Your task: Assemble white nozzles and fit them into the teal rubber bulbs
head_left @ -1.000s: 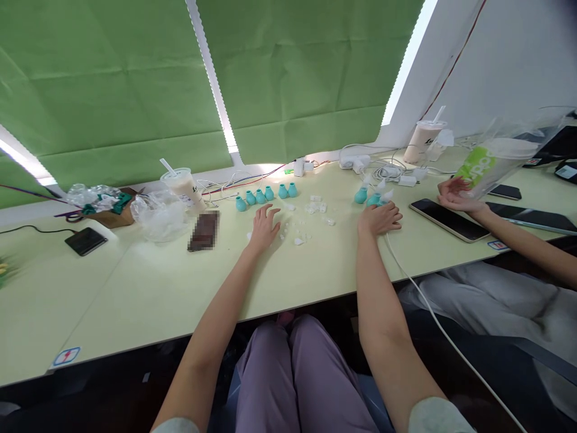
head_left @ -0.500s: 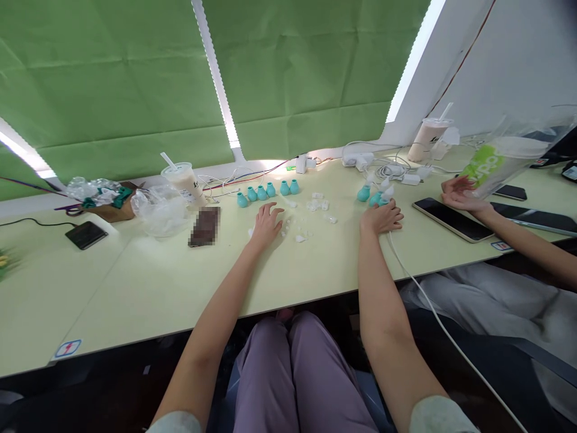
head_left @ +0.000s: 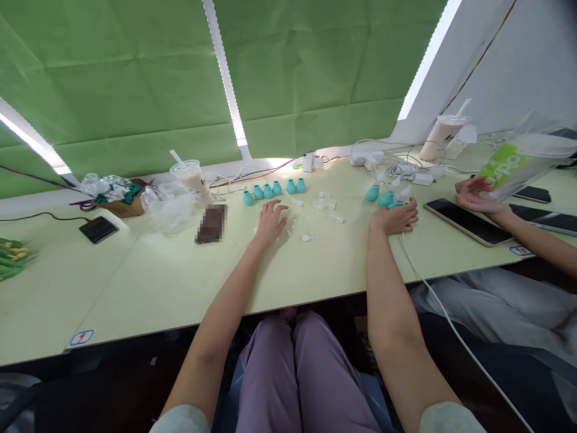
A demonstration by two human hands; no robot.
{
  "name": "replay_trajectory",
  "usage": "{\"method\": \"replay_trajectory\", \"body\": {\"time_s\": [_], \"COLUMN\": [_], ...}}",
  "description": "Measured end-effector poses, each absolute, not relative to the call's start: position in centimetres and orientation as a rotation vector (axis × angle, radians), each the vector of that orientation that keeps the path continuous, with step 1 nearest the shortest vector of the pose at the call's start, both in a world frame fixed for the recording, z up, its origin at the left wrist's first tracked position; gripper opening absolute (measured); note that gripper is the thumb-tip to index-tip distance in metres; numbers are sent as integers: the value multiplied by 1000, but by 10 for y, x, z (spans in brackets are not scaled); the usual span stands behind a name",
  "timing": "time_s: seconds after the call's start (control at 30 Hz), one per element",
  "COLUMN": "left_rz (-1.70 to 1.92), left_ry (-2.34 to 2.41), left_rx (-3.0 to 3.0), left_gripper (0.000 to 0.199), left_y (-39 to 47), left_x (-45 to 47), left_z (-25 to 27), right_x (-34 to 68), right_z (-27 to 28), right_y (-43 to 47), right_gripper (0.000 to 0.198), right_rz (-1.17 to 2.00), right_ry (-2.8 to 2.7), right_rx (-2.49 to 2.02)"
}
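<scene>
Over the middle of the table, my left hand (head_left: 271,221) is open, fingers spread and holding nothing. Small translucent and white pieces (head_left: 307,237) lie beside it. A row of several turquoise rubber bulbs (head_left: 268,191) stands behind that hand, without tips. To the right, my right hand (head_left: 399,216) is closed around the third turquoise bulb (head_left: 396,203), which has a white tip and is partly hidden by the fingers. Two similar bulbs with white tips, one at the far left (head_left: 372,193) and one in between (head_left: 386,199), stand close by it.
Clear plastic parts (head_left: 325,202) lie mid-table. At left are a phone-sized dark blurred item (head_left: 211,224), a drink cup (head_left: 189,180), a plastic bag (head_left: 164,207) and a black device (head_left: 99,230). At right, a phone (head_left: 466,221), white cables (head_left: 403,168) and another person's hand (head_left: 480,195) by a plastic cup.
My view has turned slightly left, so everything appears shifted right. The bulb at my right hand sits a little farther right from its neighbours. My left hand stays open in much the same place.
</scene>
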State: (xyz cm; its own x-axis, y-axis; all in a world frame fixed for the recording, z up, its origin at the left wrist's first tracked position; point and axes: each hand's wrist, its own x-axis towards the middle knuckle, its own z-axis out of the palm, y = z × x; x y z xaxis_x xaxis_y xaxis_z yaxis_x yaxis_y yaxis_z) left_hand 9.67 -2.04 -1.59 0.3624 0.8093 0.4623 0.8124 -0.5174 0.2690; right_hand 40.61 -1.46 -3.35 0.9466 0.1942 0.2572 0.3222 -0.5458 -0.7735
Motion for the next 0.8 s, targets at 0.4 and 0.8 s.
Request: {"method": "replay_trajectory", "body": {"time_s": [0.4,0.8], "left_rz": [-1265,-565], "left_ry": [-1864,-1933], "left_rx": [-2289,-2977], "left_gripper": [23,38], "left_y": [8,-4], "left_x": [54,50], "left_z": [-12,-1], "right_x": [287,275], "right_z": [-10,-19], "right_y": [-22,-20], "right_gripper": [15,13], "right_rz": [152,516], "right_ry": [-1859,-2240], "right_rx": [-1148,-1137]}}
